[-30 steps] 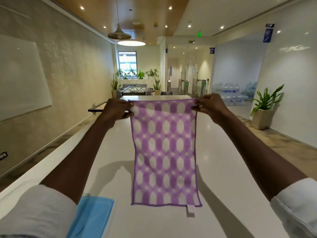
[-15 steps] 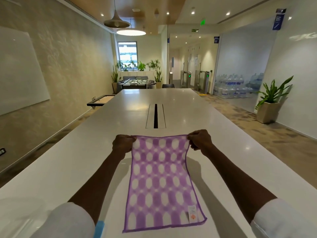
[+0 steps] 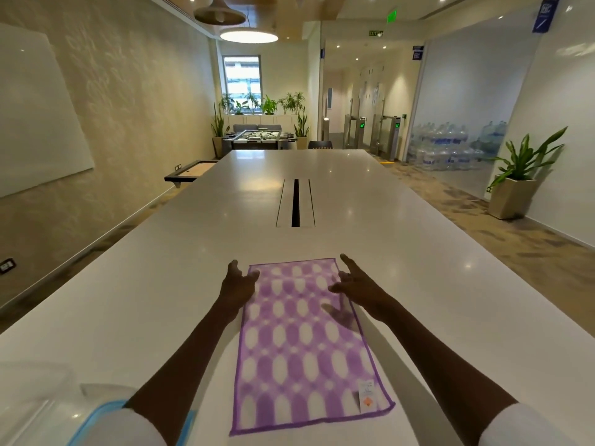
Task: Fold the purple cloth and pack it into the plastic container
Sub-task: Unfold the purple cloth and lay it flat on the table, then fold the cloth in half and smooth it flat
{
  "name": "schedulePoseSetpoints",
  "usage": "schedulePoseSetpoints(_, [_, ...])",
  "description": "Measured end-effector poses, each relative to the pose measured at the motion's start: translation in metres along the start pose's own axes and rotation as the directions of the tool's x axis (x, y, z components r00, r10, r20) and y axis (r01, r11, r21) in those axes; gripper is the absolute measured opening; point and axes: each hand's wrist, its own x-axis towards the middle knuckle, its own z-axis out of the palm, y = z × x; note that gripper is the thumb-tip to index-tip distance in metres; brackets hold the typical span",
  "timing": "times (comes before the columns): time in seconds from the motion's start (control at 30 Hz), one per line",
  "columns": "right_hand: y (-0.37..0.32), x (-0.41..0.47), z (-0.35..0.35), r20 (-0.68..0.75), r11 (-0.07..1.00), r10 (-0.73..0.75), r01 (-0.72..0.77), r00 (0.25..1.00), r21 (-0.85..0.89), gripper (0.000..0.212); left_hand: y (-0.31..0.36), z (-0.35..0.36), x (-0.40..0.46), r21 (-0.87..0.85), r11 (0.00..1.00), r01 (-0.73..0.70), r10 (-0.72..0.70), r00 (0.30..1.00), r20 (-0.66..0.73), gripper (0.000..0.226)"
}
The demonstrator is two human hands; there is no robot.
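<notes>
cloth: the purple cloth (image 3: 302, 342) lies spread flat and unfolded on the white table (image 3: 161, 300), long side running away from the person, its near edge close to the table's front edge.
pattern: purple ground with rows of pale ovals, a darker purple hem all round.
tag: a small white label (image 3: 367, 394) with an orange mark sits at the cloth's near right corner.
left hand: the left hand (image 3: 238, 284) is at the cloth's far left corner, fingers spread and loose, gripping nothing; its fingertips reach the cloth's edge, though whether they press on it i cannot tell.
right hand: the right hand (image 3: 357, 284) hovers over the far right part of the cloth, fingers fanned apart and holding nothing; its shadow falls on the fabric just below it.
sleeves: white sleeves show at the bottom corners on both arms.
container: a clear plastic container (image 3: 42, 400) stands at the table's near left corner, well to the left of the cloth, only partly in view.
lid: a blue-rimmed lid (image 3: 93, 420) lies beside it, half hidden under the left sleeve.
table centre: a narrow dark cable slot (image 3: 295, 202) runs down the middle, well beyond the cloth.
room: a potted plant (image 3: 518, 175) stands on the floor to the right.
</notes>
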Motion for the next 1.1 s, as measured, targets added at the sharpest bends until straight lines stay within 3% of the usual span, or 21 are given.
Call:
schedulePoseSetpoints(0.1, [0.007, -0.015, 0.003, -0.054, 0.971, -0.043, 0.029, 0.998, -0.235, 0.068, -0.012, 0.001, -0.024, 0.114, 0.993, -0.031, 0.029, 0.999, 0.019, 0.065])
schedulePoseSetpoints(0.2, [0.009, -0.039, 0.006, -0.027, 0.792, -0.162, 0.113, 0.986, -0.6, 0.045, -0.021, 0.007, -0.057, 0.249, 0.959, -0.132, 0.113, 0.99, 0.089, 0.053])
schedulePoseSetpoints(0.3, [0.011, -0.068, 0.014, 0.087, 0.687, -0.15, 0.167, 0.985, -0.707, 0.044, -0.033, 0.018, -0.1, 0.287, 0.927, -0.243, 0.191, 0.961, 0.198, 0.045])
schedulePoseSetpoints(0.4, [0.019, -0.095, 0.023, 0.207, 0.561, -0.086, 0.219, 0.975, -0.798, 0.048, -0.049, 0.027, -0.144, 0.218, 0.923, -0.317, 0.236, 0.915, 0.328, 0.041])
schedulePoseSetpoints(0.57, [0.051, -0.137, 0.033, 0.193, 0.481, -0.006, 0.172, 0.981, -0.86, 0.047, -0.077, 0.035, -0.182, 0.468, 0.723, -0.508, 0.322, 0.847, 0.422, 0.046])
schedulePoseSetpoints(0.77, [0.065, -0.179, 0.029, 0.161, 0.458, -0.094, 0.186, 0.982, -0.869, 0.039, -0.091, 0.028, -0.224, 0.437, 0.713, -0.549, 0.358, 0.82, 0.445, 0.043])
schedulePoseSetpoints(0.87, [0.064, -0.202, 0.021, 0.162, 0.505, -0.205, 0.246, 0.965, -0.827, 0.028, -0.097, 0.024, -0.245, 0.418, 0.711, -0.566, 0.367, 0.805, 0.466, 0.042])
schedulePoseSetpoints(0.93, [0.061, -0.216, 0.017, 0.086, 0.557, -0.303, 0.25, 0.949, -0.792, 0.026, -0.098, 0.023, -0.258, 0.392, 0.716, -0.578, 0.38, 0.793, 0.476, 0.041])
schedulePoseSetpoints(1.03, [0.053, -0.237, 0.014, -0.052, 0.603, -0.54, 0.343, 0.84, -0.72, 0.015, -0.095, 0.021, -0.279, 0.293, 0.758, -0.583, 0.431, 0.784, 0.446, 0.039])
schedulePoseSetpoints(1.1, [0.047, -0.256, 0.015, -0.003, 0.58, -0.624, 0.461, 0.781, -0.671, 0.012, -0.09, 0.021, -0.29, 0.261, 0.71, -0.654, 0.511, 0.734, 0.448, 0.033])
